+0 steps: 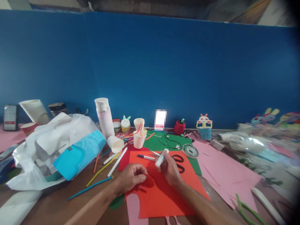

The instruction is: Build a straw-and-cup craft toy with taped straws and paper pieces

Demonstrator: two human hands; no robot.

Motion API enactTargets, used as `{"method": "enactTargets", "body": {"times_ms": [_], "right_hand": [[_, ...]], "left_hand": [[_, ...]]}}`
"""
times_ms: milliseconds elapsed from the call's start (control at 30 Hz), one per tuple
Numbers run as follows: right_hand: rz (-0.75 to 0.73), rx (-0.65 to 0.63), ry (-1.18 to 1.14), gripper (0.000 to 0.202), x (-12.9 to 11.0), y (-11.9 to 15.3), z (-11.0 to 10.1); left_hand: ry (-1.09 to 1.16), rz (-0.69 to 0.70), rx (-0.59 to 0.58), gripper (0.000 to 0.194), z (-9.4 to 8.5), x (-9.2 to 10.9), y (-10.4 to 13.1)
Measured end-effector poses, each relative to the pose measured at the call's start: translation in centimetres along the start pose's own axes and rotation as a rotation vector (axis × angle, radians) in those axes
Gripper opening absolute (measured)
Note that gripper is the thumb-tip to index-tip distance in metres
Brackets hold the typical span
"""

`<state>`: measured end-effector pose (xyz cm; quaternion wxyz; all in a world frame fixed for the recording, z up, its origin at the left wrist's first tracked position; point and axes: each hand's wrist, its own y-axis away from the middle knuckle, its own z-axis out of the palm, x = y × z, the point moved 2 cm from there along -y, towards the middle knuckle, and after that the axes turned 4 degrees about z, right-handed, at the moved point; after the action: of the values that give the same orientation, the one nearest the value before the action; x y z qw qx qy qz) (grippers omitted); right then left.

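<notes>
My left hand (131, 178) is closed, its thumb and fingers pinching a small piece of red paper (150, 180) above the orange-red sheet (168, 200). Held upright but tilted in my right hand (172, 172) is a small white tube (161, 158), which looks like glue. Just behind that hand lie scissors (180, 168) with black handles, their blades partly hidden. A marker (145, 157) with a dark cap rests on the sheet, left of the scissors.
White paper cups (139, 140) and pipe cleaners (99, 172) stand or lie behind my left hand. A plastic bag (77, 125) fills the left. Tape (190, 151), pink sheets (225, 168) and plastic packs (248, 142) lie right. A blue partition (150, 62) closes the back.
</notes>
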<state>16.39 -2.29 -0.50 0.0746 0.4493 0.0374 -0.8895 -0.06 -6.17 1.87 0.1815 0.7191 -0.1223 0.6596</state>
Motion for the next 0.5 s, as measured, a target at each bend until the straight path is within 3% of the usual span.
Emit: {"method": "enactTargets", "body": {"times_ms": [167,400,500], "right_hand": [[0.014,0.026,-0.011,0.032,-0.2,0.0,0.0],[0.032,-0.01,0.022,0.034,-0.1,0.3,0.3],[0.043,-0.003,0.027,0.034,0.0,0.3,0.3]], "left_hand": [[-0.217,0.065,0.07,0.004,0.4,0.9,0.2],[-0.334,0.231,0.417,0.015,-1.9,-0.8,-0.9],[-0.314,0.186,0.414,0.017,-2.3,-1.0,-1.1]]}}
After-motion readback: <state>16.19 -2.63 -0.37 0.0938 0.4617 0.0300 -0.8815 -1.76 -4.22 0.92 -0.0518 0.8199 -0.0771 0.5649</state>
